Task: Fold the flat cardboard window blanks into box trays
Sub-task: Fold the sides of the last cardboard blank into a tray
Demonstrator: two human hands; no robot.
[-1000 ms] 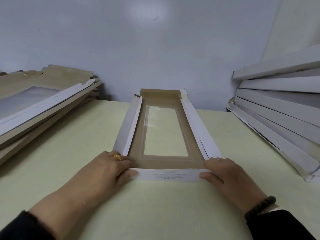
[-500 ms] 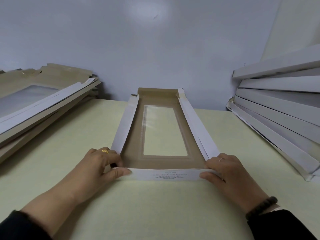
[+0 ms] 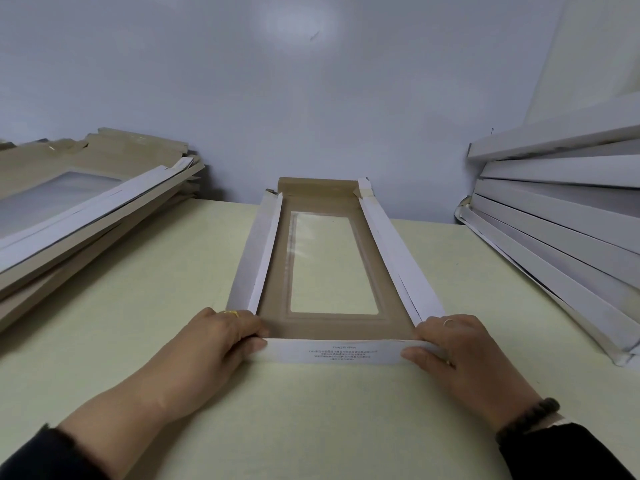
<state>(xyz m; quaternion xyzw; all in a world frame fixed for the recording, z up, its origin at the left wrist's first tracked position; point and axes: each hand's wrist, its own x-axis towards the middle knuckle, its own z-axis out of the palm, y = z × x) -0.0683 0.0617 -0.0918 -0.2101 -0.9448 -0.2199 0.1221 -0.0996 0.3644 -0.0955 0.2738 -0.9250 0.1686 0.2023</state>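
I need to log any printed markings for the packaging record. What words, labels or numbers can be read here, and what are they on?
Near end flap of the window blank, between the left hand and right hand: a few lines of small print, upside down to the camera, too small and blurred to read.
No other text shows.

The small black print on the white near flap (image 3: 341, 354) of the long brown cardboard window blank (image 3: 332, 327) is too small to read. The left hand (image 3: 221, 341) and right hand (image 3: 453, 344) cover the flap's ends, their fingers (image 3: 254, 332) partly hidden inside. The picture's edges cut off the stack of brown flat blanks (image 3: 79, 209) at the counter's left edge and the pile of white folded trays (image 3: 561, 230) at its right.
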